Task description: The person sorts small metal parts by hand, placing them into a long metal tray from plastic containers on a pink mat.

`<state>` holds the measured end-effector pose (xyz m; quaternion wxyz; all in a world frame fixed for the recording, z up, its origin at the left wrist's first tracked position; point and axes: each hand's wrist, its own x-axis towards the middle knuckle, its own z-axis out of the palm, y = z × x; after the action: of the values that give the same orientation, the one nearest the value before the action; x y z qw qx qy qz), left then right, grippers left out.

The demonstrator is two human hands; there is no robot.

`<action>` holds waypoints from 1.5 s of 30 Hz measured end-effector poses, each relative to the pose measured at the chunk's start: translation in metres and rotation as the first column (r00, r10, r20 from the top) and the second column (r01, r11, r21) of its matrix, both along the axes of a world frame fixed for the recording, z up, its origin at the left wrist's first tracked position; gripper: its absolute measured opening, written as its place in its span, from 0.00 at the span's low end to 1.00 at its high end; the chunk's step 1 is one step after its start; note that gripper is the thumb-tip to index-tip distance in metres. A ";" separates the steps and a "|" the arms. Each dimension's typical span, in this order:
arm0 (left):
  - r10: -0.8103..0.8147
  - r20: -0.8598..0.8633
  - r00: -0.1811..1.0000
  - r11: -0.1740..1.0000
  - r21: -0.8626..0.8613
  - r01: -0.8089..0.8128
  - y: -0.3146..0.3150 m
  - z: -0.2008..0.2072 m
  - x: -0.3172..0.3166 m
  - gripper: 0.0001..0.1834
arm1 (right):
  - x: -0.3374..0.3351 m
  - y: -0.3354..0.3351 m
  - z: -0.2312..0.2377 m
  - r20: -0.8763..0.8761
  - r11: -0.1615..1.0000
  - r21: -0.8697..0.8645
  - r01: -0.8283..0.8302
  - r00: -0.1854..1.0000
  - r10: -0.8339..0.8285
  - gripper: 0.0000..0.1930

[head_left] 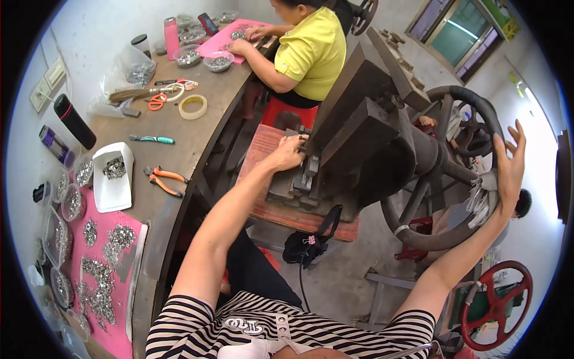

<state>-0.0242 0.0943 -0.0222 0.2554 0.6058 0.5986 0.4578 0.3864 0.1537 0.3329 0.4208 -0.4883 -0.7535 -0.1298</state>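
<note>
My left hand (288, 153) is at the small metal die (307, 173) under a dark hand press (365, 137). Its fingers are bent together at the die; whatever they pinch is too small to make out. Out to the right, my right hand (509, 167) rests its palm against the rim of the press's large handwheel (391, 215), fingers stretched up and apart. A pale rag (483, 194) is tied round the rim beside that palm. The press stands on a reddish wooden bench (260, 155).
Left, a worktable (224, 99) carries orange-handled pliers (167, 180), scissors (157, 102), tape (193, 107), a white tray (113, 194) and small metal parts (98, 287) on a pink mat. A person in yellow (314, 54) sits beyond. A red handwheel (496, 305) stands lower right.
</note>
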 end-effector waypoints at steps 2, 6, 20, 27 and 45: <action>-0.083 -0.001 0.997 0.996 0.038 0.083 -0.018 0.003 -0.016 0.30 | 0.004 0.008 0.005 0.002 0.998 -0.041 -0.039 0.999 0.039 0.35; -0.065 -0.373 0.926 0.995 0.047 0.089 -0.076 0.032 0.002 0.30 | 0.007 0.012 0.009 0.018 0.997 -0.048 -0.052 0.998 0.053 0.33; 0.571 -0.454 0.684 0.816 0.403 -0.414 -0.240 0.040 -0.010 0.20 | -0.252 -0.147 -0.272 -0.091 0.374 -0.478 -0.795 0.468 0.879 0.35; 0.853 -0.400 0.334 0.474 0.328 -0.817 -0.390 0.025 0.006 0.19 | -0.360 -0.224 -0.299 -0.166 -0.155 -0.417 -0.896 -0.092 0.982 0.21; 0.912 -0.409 0.020 0.092 0.155 -0.984 -0.567 -0.008 0.030 0.16 | -0.421 -0.411 -0.372 -0.189 -0.471 -0.366 -0.803 -0.431 0.882 0.29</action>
<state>0.0059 -0.4732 -0.0299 -0.1970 0.1024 0.9216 0.3185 -0.0341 -0.2573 -0.0392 0.1491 0.3257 -0.8578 0.3686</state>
